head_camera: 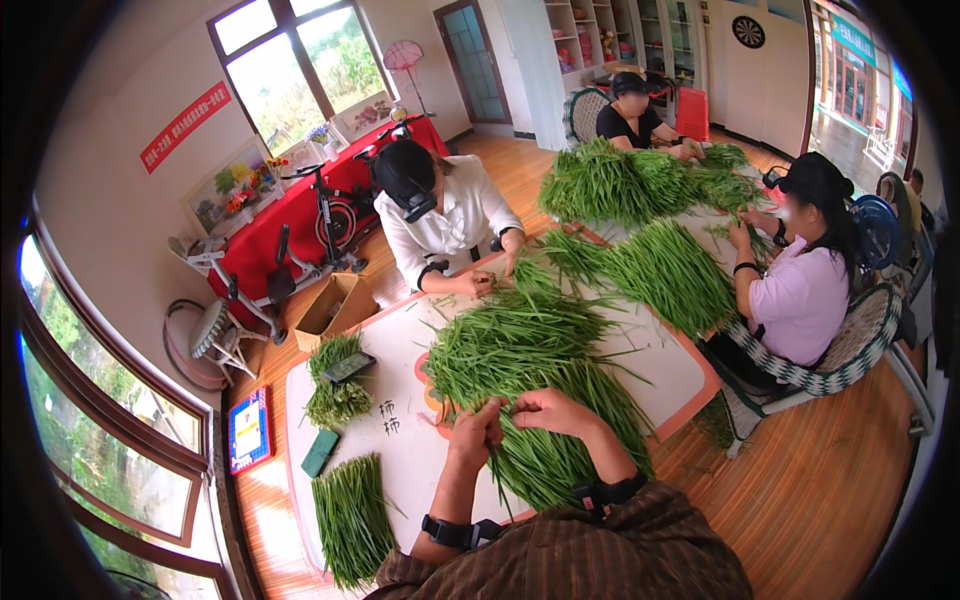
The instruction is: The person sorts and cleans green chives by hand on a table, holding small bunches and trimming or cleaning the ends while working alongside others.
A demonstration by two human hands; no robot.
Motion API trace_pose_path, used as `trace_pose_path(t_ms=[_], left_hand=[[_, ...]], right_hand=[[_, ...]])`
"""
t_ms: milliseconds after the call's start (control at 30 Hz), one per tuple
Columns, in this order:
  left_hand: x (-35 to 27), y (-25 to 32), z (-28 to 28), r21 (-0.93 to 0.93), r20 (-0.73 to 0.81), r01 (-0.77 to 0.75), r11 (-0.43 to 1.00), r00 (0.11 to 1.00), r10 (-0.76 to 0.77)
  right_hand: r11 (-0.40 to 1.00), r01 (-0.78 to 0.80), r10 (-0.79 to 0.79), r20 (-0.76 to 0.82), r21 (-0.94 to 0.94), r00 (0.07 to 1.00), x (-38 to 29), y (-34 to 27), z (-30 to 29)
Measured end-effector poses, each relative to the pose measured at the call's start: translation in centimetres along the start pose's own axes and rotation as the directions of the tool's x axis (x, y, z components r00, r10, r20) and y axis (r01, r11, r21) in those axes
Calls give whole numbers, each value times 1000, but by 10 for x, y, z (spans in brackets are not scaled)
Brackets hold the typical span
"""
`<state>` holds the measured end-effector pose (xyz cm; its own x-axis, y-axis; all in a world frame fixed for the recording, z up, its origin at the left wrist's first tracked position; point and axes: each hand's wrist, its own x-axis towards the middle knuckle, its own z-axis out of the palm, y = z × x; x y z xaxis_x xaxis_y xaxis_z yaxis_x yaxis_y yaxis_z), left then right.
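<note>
My left hand (476,433) is closed round a few long green stalks, probably garlic chives, whose ends hang down towards my wrist. Close to its right, my right hand (553,411) is raised with bent fingers, thumb near the index finger; whether it pinches a thin stalk I cannot tell. Beneath and beyond both hands lies a large heap of green stalks (525,337) on the white table (405,457) with its orange-pink edge. A neat bundle of stalks (352,517) lies at the near left. Smaller bunches with pale buds (339,403) lie farther up the left side.
A phone (349,367) rests on the small bunches, and a green box (320,453) is beside them. A person in white (450,217) works across the table. Two more people sit at the adjoining table around further stalk piles (667,274). A cardboard box (336,307) stands on the floor.
</note>
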<state>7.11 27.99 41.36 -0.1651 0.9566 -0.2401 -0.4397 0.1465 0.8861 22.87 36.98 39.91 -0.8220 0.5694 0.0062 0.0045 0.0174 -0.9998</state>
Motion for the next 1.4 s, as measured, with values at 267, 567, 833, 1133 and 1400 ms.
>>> trace_pose_path(t_ms=[267,567,833,1133,1400], left_hand=[[-2,17,-53,-111,-185,-127,986,977,105],[0,-2,-36,-155,-51,-15,988,999,7],[-15,0,-22,-81,-58,62,995,996,-67],[-10,-20,0,-37,66,178,983,982,-175],[-8,-20,-16,19,-39,57,998,998,-57]], right_hand=[[950,-283,211,-402,-129,891,-12,90,-58],[667,-433,22,-566,-606,824,9,139,-35],[782,-438,97,-608,-444,788,-6,113,-30],[995,-28,41,-136,97,990,-7,39,-6],[990,-133,132,6,42,991,-7,27,2]])
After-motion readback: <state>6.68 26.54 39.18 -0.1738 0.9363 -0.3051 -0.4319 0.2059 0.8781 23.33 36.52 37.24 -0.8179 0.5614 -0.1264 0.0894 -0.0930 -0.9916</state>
